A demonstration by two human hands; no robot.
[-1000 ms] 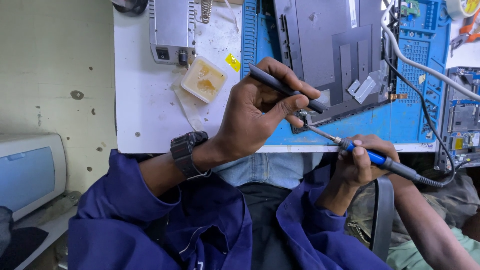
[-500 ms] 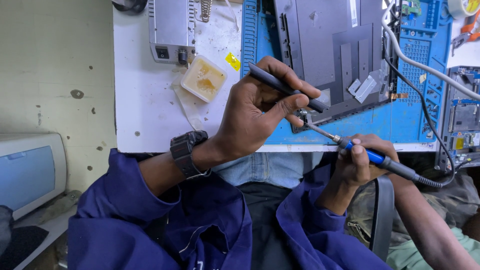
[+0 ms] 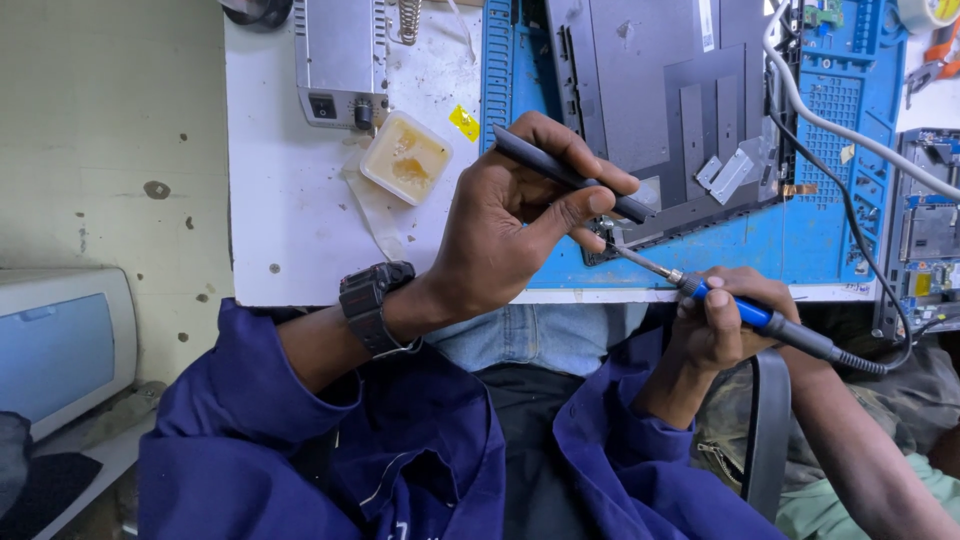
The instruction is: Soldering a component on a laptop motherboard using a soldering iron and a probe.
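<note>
My left hand (image 3: pixel 505 235), a black watch on its wrist, is closed on a slim dark pen-like tool (image 3: pixel 560 172) whose tip rests at the lower edge of a dark grey device casing (image 3: pixel 650 90). My right hand (image 3: pixel 720 325) grips a blue-handled soldering iron (image 3: pixel 745 312) just off the table's front edge. The iron's thin metal tip (image 3: pixel 625 252) reaches up-left to the same corner of the casing, right below my left fingers. The casing lies on a blue work mat (image 3: pixel 780 240).
A small square tub of yellowish paste (image 3: pixel 405 158) and a grey station box (image 3: pixel 340 60) sit on the white table (image 3: pixel 290 220). A circuit board (image 3: pixel 930 230) lies far right, and cables (image 3: pixel 850 130) cross the mat. Another person's forearm (image 3: pixel 860 460) is at bottom right.
</note>
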